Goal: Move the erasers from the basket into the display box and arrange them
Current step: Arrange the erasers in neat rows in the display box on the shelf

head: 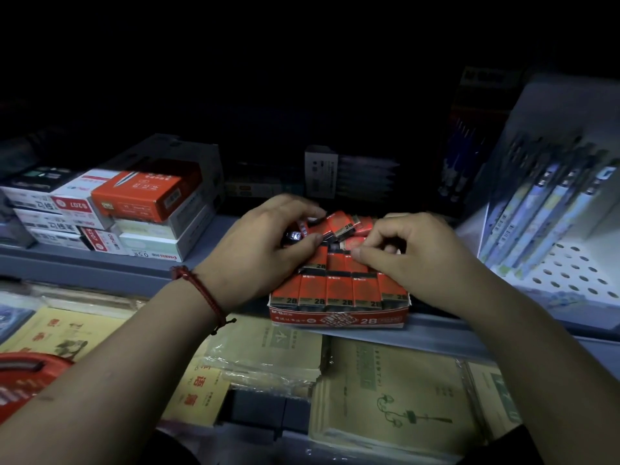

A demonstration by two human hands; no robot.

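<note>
The left hand [268,243] grips several loose erasers [339,224] above the red display box [335,319] on the shelf [100,266]; the right hand [402,260] pinches 1 of them near the box's middle.

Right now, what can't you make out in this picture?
Head view:
- Back erasers in the box: covered by the left hand and right hand.
- Basket: cut off by the left edge, crossed by the arm.
- Goods behind the box: too dark.
- Print on stacked boxes: blurred.
</note>
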